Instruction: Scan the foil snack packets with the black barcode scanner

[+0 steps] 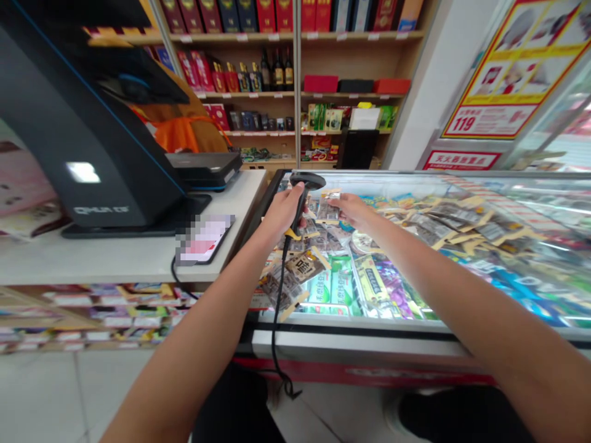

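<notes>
My left hand [282, 213] is wrapped round the handle of a black barcode scanner [308, 180], its head pointing up and away from me. A black cable [278, 307] hangs from the handle over the freezer's front edge. Between the fingers of my right hand [356, 211] is a small snack packet [329, 206], held just right of the scanner. Below both hands, brown and tan snack packets [307, 264] lie in a loose pile on the glass top. A larger heap of similar packets [443, 221] spreads over the glass to the right.
The chest freezer [360, 340] holds ice-cream packs under its glass. To the left, a phone [207, 240] and a checkout terminal [115, 154] stand on a white counter [138, 258]. Behind are shelves [240, 95] of bottles and boxes. A person in orange clothing [184, 132] is partly hidden behind the terminal.
</notes>
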The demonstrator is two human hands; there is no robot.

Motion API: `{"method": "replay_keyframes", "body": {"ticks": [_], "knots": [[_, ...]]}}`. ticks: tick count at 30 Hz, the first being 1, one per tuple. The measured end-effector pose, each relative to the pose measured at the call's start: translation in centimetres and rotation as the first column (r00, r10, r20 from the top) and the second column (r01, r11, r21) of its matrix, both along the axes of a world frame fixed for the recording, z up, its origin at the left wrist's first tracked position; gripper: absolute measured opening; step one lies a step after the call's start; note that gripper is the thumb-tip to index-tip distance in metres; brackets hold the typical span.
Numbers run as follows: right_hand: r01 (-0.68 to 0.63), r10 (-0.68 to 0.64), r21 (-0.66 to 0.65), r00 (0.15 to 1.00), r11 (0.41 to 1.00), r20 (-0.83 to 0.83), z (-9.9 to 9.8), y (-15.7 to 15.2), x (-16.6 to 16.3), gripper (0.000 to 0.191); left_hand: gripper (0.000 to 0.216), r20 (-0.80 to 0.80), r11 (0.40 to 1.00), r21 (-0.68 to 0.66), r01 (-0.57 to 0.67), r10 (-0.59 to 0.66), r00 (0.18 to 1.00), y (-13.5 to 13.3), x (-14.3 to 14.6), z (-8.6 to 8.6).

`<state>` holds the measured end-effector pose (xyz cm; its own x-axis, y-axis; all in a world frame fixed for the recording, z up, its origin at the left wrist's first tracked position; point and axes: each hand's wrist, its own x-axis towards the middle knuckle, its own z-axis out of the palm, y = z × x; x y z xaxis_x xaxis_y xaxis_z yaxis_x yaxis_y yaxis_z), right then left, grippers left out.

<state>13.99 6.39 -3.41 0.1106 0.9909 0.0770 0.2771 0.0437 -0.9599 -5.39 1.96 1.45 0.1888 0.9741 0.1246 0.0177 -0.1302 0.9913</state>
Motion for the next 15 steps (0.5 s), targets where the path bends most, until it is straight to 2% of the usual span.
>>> {"method": "replay_keyframes", "body": {"ticks": [3,5,8,11,15], "knots": [[0.059,-0.076,-0.072,0.961,0.996,-0.264,0.7,-1.5,2.0,0.012,0.040,-0.005,0.997,-0.027,0.072,-0.072,0.997,-0.2,0.3,-0.1],[0.092,-0.124,-0.108,0.928,0.990,-0.352,0.9,-2.3,3.0,0.013,0.043,0.003,0.991,-0.056,0.123,-0.123,0.992,-0.5,0.4,-0.1],[0.124,-0.156,-0.113,0.929,0.986,-0.336,1.0,-2.9,3.9,0.016,0.046,0.012,0.969,-0.066,0.236,-0.236,0.972,-1.1,0.5,-0.1],[0.152,-0.174,-0.090,0.931,0.984,-0.321,1.3,-3.0,4.3,0.014,0.049,-0.053,0.937,-0.049,0.345,-0.348,0.936,-1.5,0.4,-0.2],[0.185,-0.201,-0.081,0.915,0.980,-0.350,1.6,-2.9,4.6,0.011,0.048,-0.127,0.919,-0.067,0.388,-0.393,0.911,-1.8,0.4,-0.3]]}}
